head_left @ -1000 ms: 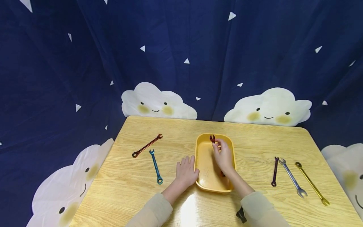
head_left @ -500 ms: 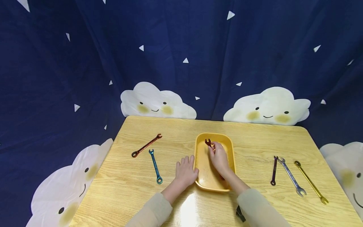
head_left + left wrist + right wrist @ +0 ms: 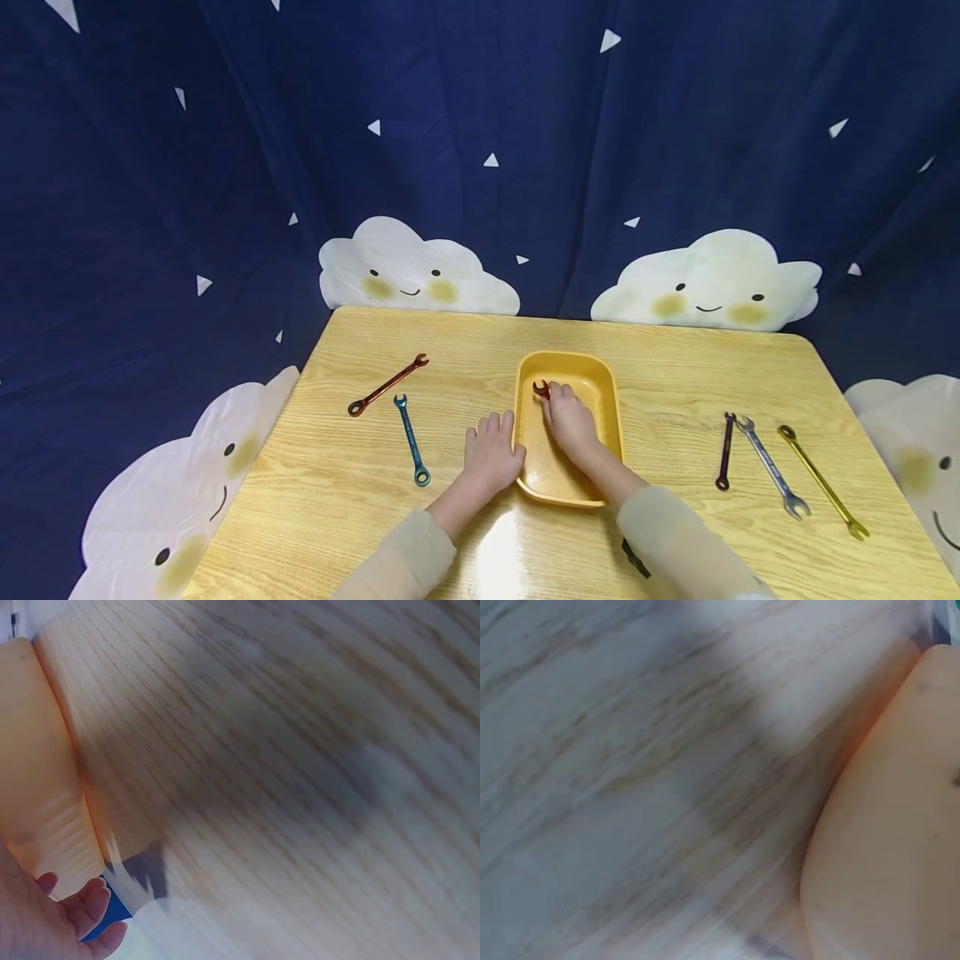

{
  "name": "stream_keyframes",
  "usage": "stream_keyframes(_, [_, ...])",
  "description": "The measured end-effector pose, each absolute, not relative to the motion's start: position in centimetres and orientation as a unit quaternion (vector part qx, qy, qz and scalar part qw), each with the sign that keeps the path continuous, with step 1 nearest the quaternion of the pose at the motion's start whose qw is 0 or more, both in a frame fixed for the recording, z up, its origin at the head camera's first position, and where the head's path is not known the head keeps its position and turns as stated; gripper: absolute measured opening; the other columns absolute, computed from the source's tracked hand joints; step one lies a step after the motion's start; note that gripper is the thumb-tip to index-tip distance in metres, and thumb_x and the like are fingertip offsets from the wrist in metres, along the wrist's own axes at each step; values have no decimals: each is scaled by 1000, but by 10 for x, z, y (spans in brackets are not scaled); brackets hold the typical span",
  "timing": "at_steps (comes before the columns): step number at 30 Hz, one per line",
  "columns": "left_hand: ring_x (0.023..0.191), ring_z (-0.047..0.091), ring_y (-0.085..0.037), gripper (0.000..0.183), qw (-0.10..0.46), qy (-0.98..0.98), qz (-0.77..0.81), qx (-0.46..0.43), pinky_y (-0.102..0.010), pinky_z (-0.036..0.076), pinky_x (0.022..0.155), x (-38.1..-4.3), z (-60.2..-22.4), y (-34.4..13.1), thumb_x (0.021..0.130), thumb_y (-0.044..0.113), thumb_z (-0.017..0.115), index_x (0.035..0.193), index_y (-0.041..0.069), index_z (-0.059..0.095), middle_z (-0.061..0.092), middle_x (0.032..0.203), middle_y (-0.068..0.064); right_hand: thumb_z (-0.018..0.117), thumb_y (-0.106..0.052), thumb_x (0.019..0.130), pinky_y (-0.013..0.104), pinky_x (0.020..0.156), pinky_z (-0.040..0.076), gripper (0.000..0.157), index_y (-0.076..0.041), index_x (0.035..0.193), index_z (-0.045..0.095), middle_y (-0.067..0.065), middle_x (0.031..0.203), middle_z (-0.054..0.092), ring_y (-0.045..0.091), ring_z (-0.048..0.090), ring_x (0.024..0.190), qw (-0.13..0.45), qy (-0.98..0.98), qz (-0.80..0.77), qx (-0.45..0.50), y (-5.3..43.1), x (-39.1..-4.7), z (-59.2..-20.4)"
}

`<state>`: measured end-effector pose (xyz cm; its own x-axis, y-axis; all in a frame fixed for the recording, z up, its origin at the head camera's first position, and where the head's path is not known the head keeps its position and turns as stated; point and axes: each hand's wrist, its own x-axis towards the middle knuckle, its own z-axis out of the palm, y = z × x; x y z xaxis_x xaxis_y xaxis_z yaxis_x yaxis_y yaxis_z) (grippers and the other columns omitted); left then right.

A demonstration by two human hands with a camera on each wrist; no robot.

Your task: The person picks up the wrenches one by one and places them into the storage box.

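Inside the yellow tray (image 3: 609, 392), my right hand (image 3: 570, 423) grips a dark red wrench (image 3: 540, 389). Only the wrench's open-ended jaw shows past the fingers; the rest is hidden under the hand. My left hand (image 3: 491, 454) rests at the tray's left side with its fingers extended and thumb at the rim. The left wrist view catches the fingers of the left hand (image 3: 71, 915) beside the tray's outer wall (image 3: 45, 765). In the right wrist view only the tray wall (image 3: 885, 825) and tabletop appear, without the hand.
Left of the tray lie a red-orange wrench (image 3: 387, 385) and a blue wrench (image 3: 412, 440). On the right lie a dark purple wrench (image 3: 726, 451), a silver wrench (image 3: 774, 468) and a gold wrench (image 3: 822, 482). A black object (image 3: 634, 558) sits by the right sleeve.
My right hand has moved left and lower into the tray, carrying the dark red wrench with it. My left hand stays at the tray's side.
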<state>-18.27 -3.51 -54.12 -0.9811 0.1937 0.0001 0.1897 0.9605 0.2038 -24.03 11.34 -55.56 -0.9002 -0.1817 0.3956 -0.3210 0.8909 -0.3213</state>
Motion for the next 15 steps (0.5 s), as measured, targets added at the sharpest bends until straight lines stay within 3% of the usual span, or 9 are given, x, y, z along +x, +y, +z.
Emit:
stream_keyframes(9, [97,46,-25,48,13,990,103,94,-42,36,77,-183,-543,-36,84,37,46,124,10,39,48,105,-9,64,-11,81,38,46,47,23,6,94,56,15,72,53,28,55,59,185,-963,123,151,111,-245,-564])
stream_keyframes(15, [97,46,-26,48,16,990,102,93,-42,36,77,-183,-542,-36,85,37,46,124,10,39,47,105,-8,63,-5,77,37,45,45,20,6,92,56,16,68,53,29,54,57,226,-954,84,180,110,-246,-570])
